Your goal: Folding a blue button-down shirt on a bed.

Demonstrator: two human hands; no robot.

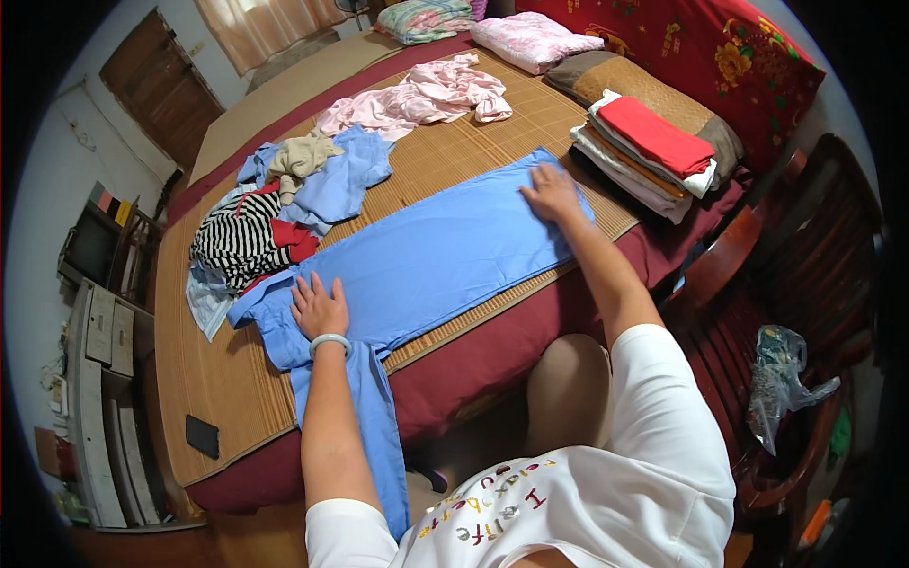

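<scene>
A blue shirt (433, 255) lies spread across the bamboo mat (525, 128) on the bed, with one sleeve (387, 433) hanging over the near edge. My left hand (319, 307) rests palm down near its collar end, fingers spread, a pale bangle (331, 345) at the wrist. At the hem end my right hand (552, 192) lies flat on the cloth, slightly blurred. Neither hand grips anything. Beside the collar end sit a black-and-white striped garment (238, 238) with red parts, a beige garment (302, 160) and another blue garment (341, 177), all crumpled.
Folded clothes (650, 153) are stacked at the right beside a pillow (639, 85). Crumpled pink clothing (426, 99) lies farther back. A dark phone (202, 437) is near the mat's left corner. At right stands a wooden chair (731, 248) holding a clear plastic bag (781, 376).
</scene>
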